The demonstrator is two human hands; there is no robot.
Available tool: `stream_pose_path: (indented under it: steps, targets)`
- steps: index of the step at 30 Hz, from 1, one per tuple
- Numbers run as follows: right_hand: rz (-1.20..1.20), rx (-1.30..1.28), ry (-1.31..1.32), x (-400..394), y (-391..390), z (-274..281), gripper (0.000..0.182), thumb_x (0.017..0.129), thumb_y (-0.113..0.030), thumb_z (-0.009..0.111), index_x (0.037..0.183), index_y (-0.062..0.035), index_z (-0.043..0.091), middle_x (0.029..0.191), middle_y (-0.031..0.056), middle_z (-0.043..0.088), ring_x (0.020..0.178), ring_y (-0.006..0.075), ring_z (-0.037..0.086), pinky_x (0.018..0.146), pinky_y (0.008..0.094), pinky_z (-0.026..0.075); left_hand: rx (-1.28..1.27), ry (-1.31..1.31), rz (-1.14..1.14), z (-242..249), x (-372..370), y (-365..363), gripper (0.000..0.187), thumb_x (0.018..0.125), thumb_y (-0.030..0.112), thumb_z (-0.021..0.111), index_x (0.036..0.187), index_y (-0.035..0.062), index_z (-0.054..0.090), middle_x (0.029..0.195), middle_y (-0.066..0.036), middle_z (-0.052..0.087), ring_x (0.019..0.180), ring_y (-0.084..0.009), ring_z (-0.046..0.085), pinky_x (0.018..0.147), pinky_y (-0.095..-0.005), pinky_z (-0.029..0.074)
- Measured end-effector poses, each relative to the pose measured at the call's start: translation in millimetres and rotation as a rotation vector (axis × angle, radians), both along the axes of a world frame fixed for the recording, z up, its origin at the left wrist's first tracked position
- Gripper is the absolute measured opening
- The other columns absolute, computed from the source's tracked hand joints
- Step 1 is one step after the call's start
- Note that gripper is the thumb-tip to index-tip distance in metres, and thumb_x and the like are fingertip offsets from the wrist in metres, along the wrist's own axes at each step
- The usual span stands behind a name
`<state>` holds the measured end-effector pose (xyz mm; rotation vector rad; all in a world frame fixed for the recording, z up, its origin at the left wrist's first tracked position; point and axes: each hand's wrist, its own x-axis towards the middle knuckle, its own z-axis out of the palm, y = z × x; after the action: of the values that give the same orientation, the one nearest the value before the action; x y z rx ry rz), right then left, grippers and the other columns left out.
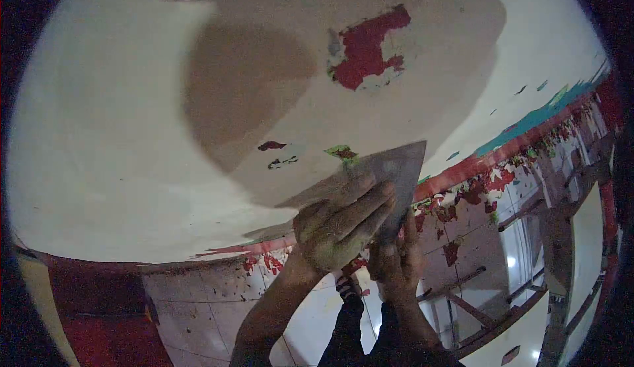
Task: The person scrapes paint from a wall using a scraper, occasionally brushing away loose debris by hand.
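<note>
Head view had me judging a blade-to-surface step: the scraper [404, 169] lay against the white surface [132, 129], under my left hand's [340, 228] close-set fingers, their thumb hidden. My right hand [398, 258] gripped its lower end. Beyond the left fingertips, the green-edged chip [341, 151] seemingly called for a shallow angle.

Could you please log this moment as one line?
left hand: fingers over scraper | right hand: holding scraper's base | wall: red patch exposed | floor: paint flakes
</note>
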<state>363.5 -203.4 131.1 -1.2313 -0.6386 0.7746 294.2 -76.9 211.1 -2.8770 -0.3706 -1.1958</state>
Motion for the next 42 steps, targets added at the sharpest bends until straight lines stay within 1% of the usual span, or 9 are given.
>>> stream_pose_path:
  steps: [5, 9, 18, 31, 33, 36, 38, 40, 42]
  targets:
    - [0.018, -0.206, -0.129, 6.7, 0.1, 8.5, 0.071, 0.087, -0.047, 0.041, 0.136, 0.0023, 0.024, 0.074, 0.0095, 0.062, 0.055, 0.0158, 0.057, 0.051, 0.0297, 0.046, -0.054, -0.070, 0.004, -9.8, 2.0, -1.8, 0.025, 0.064, 0.009, 0.070, 0.088, 0.0135, 0.070, 0.104, 0.002, 0.064, 0.102, -0.0146, 0.058, 0.075, -0.0264, 0.052]
    - [0.054, -0.201, -0.184, 17.3, -1.6, 18.4, 0.069, 0.088, -0.046, 0.041, 0.136, 0.0000, 0.025, 0.076, 0.0107, 0.063, 0.059, 0.0173, 0.059, 0.053, 0.0304, 0.047, -0.090, -0.033, -0.005, -5.0, 3.0, -4.3, 0.037, 0.056, 0.012, 0.071, 0.093, 0.0139, 0.069, 0.102, 0.000, 0.064, 0.097, -0.0246, 0.060, 0.080, -0.0349, 0.052]
    - [0.078, -0.177, -0.212, 25.9, -11.8, 18.6, 0.061, 0.088, -0.039, 0.045, 0.134, -0.0006, 0.029, 0.091, 0.0155, 0.062, 0.069, 0.0205, 0.063, 0.061, 0.0314, 0.049, -0.101, -0.091, 0.058, -6.2, 7.4, -15.1, 0.026, 0.066, 0.010, 0.070, 0.092, 0.0125, 0.069, 0.105, 0.002, 0.064, 0.104, -0.0162, 0.057, 0.077, -0.0271, 0.052]
    - [0.111, -0.192, -0.179, 40.0, -12.9, 34.8, 0.058, 0.088, -0.036, 0.048, 0.134, -0.0030, 0.033, 0.069, 0.0038, 0.055, 0.053, 0.0105, 0.050, 0.047, 0.0255, 0.042, -0.114, -0.197, 0.059, -8.4, 16.7, -14.9, 0.033, 0.063, 0.008, 0.069, 0.096, 0.0124, 0.068, 0.115, -0.001, 0.059, 0.109, -0.0197, 0.054, 0.082, -0.0303, 0.051]
    - [0.114, -0.133, -0.001, 38.8, -12.8, 33.7, 0.063, 0.090, -0.032, 0.047, 0.137, -0.0011, 0.020, 0.073, 0.0060, 0.054, 0.050, 0.0091, 0.047, 0.043, 0.0234, 0.039, -0.113, -0.174, 0.070, -14.2, 18.7, -19.9, 0.032, 0.064, 0.008, 0.068, 0.096, 0.0123, 0.068, 0.116, -0.002, 0.058, 0.110, -0.0199, 0.053, 0.083, -0.0308, 0.050]
    - [0.140, -0.097, -0.047, 41.8, -7.9, 46.0, 0.065, 0.091, -0.030, 0.046, 0.139, -0.0011, 0.013, 0.076, 0.0073, 0.053, 0.048, 0.0085, 0.045, 0.041, 0.0221, 0.037, -0.106, -0.255, 0.018, -6.2, 21.7, -12.3, 0.034, 0.064, 0.007, 0.067, 0.097, 0.0121, 0.068, 0.115, -0.002, 0.058, 0.114, -0.0199, 0.050, 0.086, -0.0311, 0.049]
    - [0.137, -0.101, -0.171, 45.2, -11.3, 42.9, 0.066, 0.091, -0.030, 0.046, 0.140, -0.0016, 0.013, 0.076, 0.0071, 0.053, 0.048, 0.0083, 0.044, 0.041, 0.0216, 0.036, -1.048, -0.513, -0.180, -17.5, 22.2, -26.9, 0.033, 0.065, 0.008, 0.067, 0.098, 0.0117, 0.067, 0.115, -0.001, 0.058, 0.116, -0.0198, 0.048, 0.087, -0.0309, 0.049]
    - [0.101, -0.092, -0.283, 46.3, -15.0, 32.5, 0.066, 0.091, -0.030, 0.046, 0.140, -0.0015, 0.013, 0.075, 0.0066, 0.053, 0.048, 0.0079, 0.044, 0.041, 0.0211, 0.036, -1.458, -0.609, -0.265, -24.3, 23.6, -34.6, 0.033, 0.066, 0.008, 0.067, 0.099, 0.0113, 0.067, 0.115, -0.001, 0.058, 0.117, -0.0198, 0.047, 0.087, -0.0306, 0.048]
    - [0.130, -0.145, -0.272, 51.9, -11.1, 46.8, 0.058, 0.089, -0.029, 0.046, 0.135, -0.0005, 0.024, 0.079, 0.0057, 0.055, 0.057, 0.0095, 0.049, 0.049, 0.0232, 0.041, -1.158, -0.509, -0.190, -21.6, 25.4, -33.4, 0.034, 0.066, 0.008, 0.067, 0.100, 0.0110, 0.066, 0.115, -0.001, 0.058, 0.116, -0.0197, 0.048, 0.087, -0.0304, 0.049]
